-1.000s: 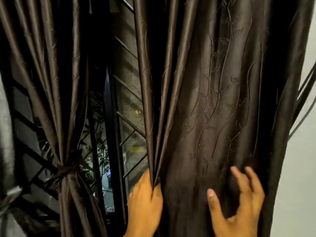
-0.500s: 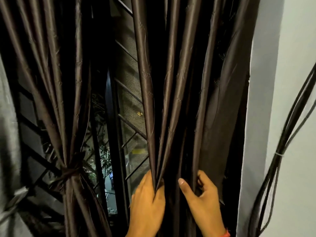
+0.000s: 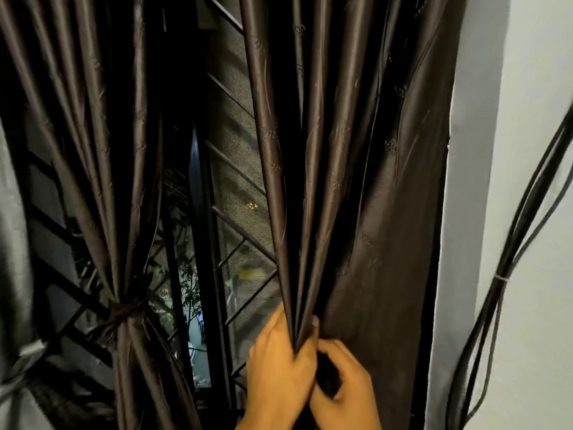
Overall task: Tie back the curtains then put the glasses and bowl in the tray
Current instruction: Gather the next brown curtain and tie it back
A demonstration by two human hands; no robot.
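Note:
A dark brown satin curtain (image 3: 381, 193) hangs on the right side of the window, its folds bunched together low down. My left hand (image 3: 276, 364) grips the gathered pleats from the left. Just to the right, my right hand (image 3: 347, 389) curls around the same bunch, fingers bent into the cloth. The left curtain (image 3: 102, 156) is drawn in and bound by a knotted tieback (image 3: 124, 311). No glasses, bowl or tray are in view.
A dark window frame (image 3: 201, 243) and diagonal metal grille (image 3: 238, 237) show between the curtains, with night outside. A white wall (image 3: 533, 150) stands on the right, with a bundle of black cables (image 3: 508, 259) hanging along it. Grey fabric (image 3: 12, 243) lies at far left.
The right curtain went from spread flat to gathered into a bunch. My right hand moved left from the open cloth and closed on the folds beside my left hand.

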